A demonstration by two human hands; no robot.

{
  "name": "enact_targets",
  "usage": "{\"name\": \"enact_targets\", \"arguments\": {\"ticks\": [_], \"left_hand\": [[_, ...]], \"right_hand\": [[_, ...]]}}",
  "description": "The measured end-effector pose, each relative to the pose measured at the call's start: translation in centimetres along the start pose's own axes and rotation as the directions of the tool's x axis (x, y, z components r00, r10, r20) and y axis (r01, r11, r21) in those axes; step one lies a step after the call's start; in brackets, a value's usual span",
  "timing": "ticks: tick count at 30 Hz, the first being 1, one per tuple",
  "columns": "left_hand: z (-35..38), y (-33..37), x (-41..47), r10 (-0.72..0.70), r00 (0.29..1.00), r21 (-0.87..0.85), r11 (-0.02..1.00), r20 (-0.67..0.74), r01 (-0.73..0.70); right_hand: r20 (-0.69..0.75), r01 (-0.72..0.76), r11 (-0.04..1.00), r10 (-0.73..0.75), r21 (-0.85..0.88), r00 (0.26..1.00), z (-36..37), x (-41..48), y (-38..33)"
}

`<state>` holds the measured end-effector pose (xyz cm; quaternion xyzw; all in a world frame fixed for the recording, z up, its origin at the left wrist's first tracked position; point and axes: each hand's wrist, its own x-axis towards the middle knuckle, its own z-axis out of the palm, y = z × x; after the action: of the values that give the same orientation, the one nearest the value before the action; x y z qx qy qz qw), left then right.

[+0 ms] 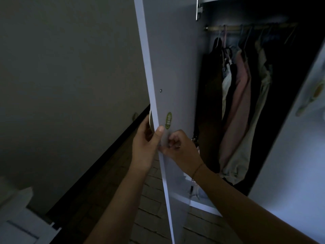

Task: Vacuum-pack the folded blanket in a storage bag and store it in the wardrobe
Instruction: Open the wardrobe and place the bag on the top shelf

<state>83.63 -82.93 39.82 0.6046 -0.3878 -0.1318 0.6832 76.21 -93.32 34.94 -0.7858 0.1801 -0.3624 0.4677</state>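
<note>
My left hand (146, 147) clamps the edge of the wardrobe door (175, 67). My right hand (179, 147) curls against its inner face, and I cannot tell whether it holds anything. Brick-patterned floor (151, 208) lies below.

Dim room, plain grey wall (70, 67), dark skirting board (98, 166), brick-patterned floor (153, 208), white furniture (17, 217) lower left.

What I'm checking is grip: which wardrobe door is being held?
The left door, swung open, its edge gripped by the left hand; the right door untouched.
</note>
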Motion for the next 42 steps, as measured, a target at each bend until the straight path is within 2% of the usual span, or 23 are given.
{"name": "enact_targets", "arguments": {"ticks": [2, 3, 4, 6, 8, 11, 15, 18, 21, 23, 28, 32, 34, 37, 42], "left_hand": [[1.5, 0.6, -1.3, 0.061, 0.973, 0.137, 0.99, -0.224, -0.031], [2.4, 1.2, -2.0, 0.167, 0.926, 0.234, 0.968, -0.339, -0.089], [3.4, 1.8, -2.5, 0.311, 0.867, 0.324, 0.927, -0.391, -0.186], [6.1, 2.6, -2.8, 0.519, 0.783, 0.386, 0.838, -0.343, -0.386], [9.2, 2.7, -2.2, 0.593, 0.777, 0.369, 0.785, -0.213, -0.498], [14.5, 1.7, -0.7, 0.513, 0.858, 0.265, 0.832, -0.03, -0.488], [22.4, -1.0, 2.4, 0.255, 0.956, 0.157, 0.948, 0.144, -0.277], [28.9, -2.4, 4.8, 0.099, 0.965, 0.135, 0.982, 0.241, -0.135], [34.8, -3.2, 6.8, -0.002, 0.939, 0.107, 0.994, 0.344, -0.038], [38.0, -4.1, 8.2, -0.032, 0.913, 0.093, 0.996, 0.406, -0.006], [43.3, -5.8, 10.4, -0.112, 0.887, 0.094, 0.992, 0.448, 0.078], [44.8, -6.7, 10.8, -0.084, 0.869, 0.078, 0.996, 0.488, 0.053], [44.9, -6.7, 10.3, -0.064, 0.871, 0.048, 0.998, 0.487, 0.047], [44.3, -6.4, 8.7, -0.106, 0.884, -0.01, 0.992, 0.456, 0.124], [42.6, -5.6, 5.1, -0.019, 0.849, -0.145, 0.983, 0.527, 0.112]], "right_hand": [[0.02, -0.017, 1.0, 0.017, -0.019, 1.0, -0.7, -0.1, 0.0], [0.013, -0.037, 0.999, 0.037, -0.014, 0.999, -1.4, -0.3, 0.0], [-0.017, -0.064, 0.998, 0.064, 0.008, 0.998, -2.4, -0.3, 0.3], [-0.123, -0.096, 0.994, 0.101, 0.043, 0.987, -5.6, -0.3, 1.0], [-0.25, -0.105, 0.994, 0.109, 0.031, 0.962, -9.6, -0.1, 2.0], [-0.419, -0.134, 0.991, 0.117, -0.011, 0.9, -16.5, 0.1, 3.3], [-0.59, -0.179, 0.982, 0.107, -0.065, 0.8, -25.8, 0.8, 5.3], [-0.677, -0.195, 0.976, 0.078, -0.098, 0.732, -31.9, 1.8, 7.3], [-0.728, -0.196, 0.962, -0.005, -0.191, 0.685, -36.4, 2.9, 9.6], [-0.721, -0.204, 0.954, -0.016, -0.218, 0.693, -38.2, 3.8, 11.0], [-0.603, -0.19, 0.972, 0.069, -0.139, 0.795, -40.3, 5.2, 13.2], [-0.541, -0.177, 0.97, 0.058, -0.169, 0.839, -41.0, 5.0, 13.6], [-0.536, -0.164, 0.969, 0.04, -0.186, 0.843, -40.7, 4.5, 13.4], [-0.552, -0.171, 0.967, 0.039, -0.189, 0.833, -39.9, 2.9, 12.7], [-0.625, -0.167, 0.967, 0.012, -0.19, 0.781, -38.8, -1.2, 9.9]]}}
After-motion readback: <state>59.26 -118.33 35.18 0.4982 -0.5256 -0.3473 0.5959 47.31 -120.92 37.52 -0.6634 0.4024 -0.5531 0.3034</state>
